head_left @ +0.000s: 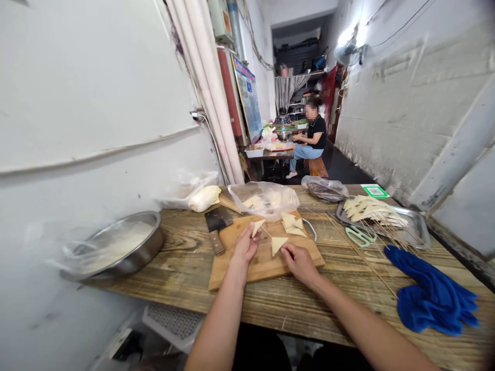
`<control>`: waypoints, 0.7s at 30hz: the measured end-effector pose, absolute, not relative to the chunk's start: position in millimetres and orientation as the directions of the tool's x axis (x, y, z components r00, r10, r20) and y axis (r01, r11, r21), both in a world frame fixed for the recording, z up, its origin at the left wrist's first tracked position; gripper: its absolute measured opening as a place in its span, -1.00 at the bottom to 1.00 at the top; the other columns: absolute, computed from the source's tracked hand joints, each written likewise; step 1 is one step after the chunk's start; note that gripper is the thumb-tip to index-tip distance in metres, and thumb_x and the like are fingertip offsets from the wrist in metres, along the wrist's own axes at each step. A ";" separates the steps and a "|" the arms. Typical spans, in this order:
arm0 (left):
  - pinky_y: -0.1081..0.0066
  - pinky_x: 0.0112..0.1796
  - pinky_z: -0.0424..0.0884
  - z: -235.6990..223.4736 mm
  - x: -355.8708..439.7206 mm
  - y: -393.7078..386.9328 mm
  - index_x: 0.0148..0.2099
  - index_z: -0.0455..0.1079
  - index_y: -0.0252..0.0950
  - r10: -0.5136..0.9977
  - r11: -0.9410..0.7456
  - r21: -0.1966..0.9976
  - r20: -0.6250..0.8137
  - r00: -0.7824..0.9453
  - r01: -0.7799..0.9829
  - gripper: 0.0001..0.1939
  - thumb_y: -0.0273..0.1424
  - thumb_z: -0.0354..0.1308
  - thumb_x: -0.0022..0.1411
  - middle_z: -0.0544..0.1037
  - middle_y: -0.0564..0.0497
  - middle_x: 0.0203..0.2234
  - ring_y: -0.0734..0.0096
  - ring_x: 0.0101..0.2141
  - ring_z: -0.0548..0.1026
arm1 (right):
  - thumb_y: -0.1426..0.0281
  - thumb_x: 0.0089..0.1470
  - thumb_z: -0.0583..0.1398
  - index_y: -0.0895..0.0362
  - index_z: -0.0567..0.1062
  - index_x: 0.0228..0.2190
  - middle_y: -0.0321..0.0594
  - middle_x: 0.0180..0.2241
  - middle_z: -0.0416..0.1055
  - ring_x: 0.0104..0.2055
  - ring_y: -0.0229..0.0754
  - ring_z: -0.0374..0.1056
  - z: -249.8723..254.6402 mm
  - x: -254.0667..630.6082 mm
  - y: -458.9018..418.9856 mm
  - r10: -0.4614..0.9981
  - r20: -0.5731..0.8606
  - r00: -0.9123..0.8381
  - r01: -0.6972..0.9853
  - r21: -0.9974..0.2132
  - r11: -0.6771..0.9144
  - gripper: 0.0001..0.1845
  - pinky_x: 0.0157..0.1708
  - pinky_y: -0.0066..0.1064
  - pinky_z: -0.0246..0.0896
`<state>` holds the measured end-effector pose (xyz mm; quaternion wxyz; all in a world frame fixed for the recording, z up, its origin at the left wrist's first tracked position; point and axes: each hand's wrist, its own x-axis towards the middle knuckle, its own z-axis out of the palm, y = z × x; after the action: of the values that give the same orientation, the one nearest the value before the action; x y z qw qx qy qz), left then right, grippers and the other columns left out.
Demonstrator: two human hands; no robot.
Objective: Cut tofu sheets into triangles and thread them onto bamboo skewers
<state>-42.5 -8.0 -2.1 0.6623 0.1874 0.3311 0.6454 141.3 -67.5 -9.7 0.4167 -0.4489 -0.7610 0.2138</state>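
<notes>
My left hand (246, 245) is closed on a pale triangular slice (257, 227), which looks like tofu, above the wooden cutting board (232, 268). A second triangular slice (278, 245) is at the fingertips of my right hand (299, 262). Between the two slices shows a thin bamboo skewer (267, 233); it lines up with the pinched fingers of my right hand, which hide its end. More triangular slices (293, 224) lie on the board's far right part. At its left edge rests a cleaver (217, 220) with a wooden handle.
A large metal basin (143, 247) stands left. Behind the board are a plastic bag (266, 198) and a pale vegetable (204, 198). To the right lie green-handled scissors (360, 235), a metal tray (419, 226) of skewered slices and blue gloves (429, 293). A person (313, 131) sits farther back.
</notes>
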 end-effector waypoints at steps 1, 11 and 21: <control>0.74 -0.74 0.14 -1.8 -43.6 -7.6 -0.33 0.36 -0.43 0.978 0.123 0.638 -0.208 -0.017 -0.760 -0.94 -0.54 0.07 0.15 0.49 -0.04 -0.49 0.64 -0.57 0.42 | 0.37 0.12 -0.02 0.13 0.43 -0.44 -0.25 -0.49 0.43 -0.45 -0.25 0.32 -11.1 140.9 -67.7 0.862 0.432 -0.265 0.511 -0.696 0.505 -0.74 -0.41 -0.49 0.13; 0.25 -0.16 0.44 -3.2 -46.9 -6.9 -0.19 0.34 -0.45 0.952 0.211 0.477 -0.297 0.070 -0.853 -0.82 -0.48 -0.04 0.23 0.52 -0.23 -0.27 0.26 -0.16 0.48 | 0.37 0.13 -0.02 0.13 0.44 -0.44 -0.25 -0.50 0.43 -0.45 -0.25 0.31 -12.0 140.9 -69.7 0.866 0.369 -0.337 0.568 -0.654 0.500 -0.73 -0.42 -0.50 0.12; 0.22 -0.12 0.41 -5.3 -45.6 -3.6 -0.20 0.32 -0.43 0.947 0.158 0.498 -0.320 -0.011 -0.852 -0.86 -0.51 -0.02 0.22 0.50 -0.25 -0.20 0.26 -0.14 0.47 | 0.38 0.12 -0.03 0.12 0.46 -0.44 -0.23 -0.47 0.46 -0.42 -0.21 0.34 -8.4 139.9 -70.3 0.881 0.314 -0.353 0.616 -0.631 0.471 -0.71 -0.36 -0.46 0.15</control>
<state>-45.6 -3.6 -5.3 0.6987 0.0785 0.3017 0.6439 139.9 -70.3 -8.4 0.3195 -0.4704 -0.7960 0.2074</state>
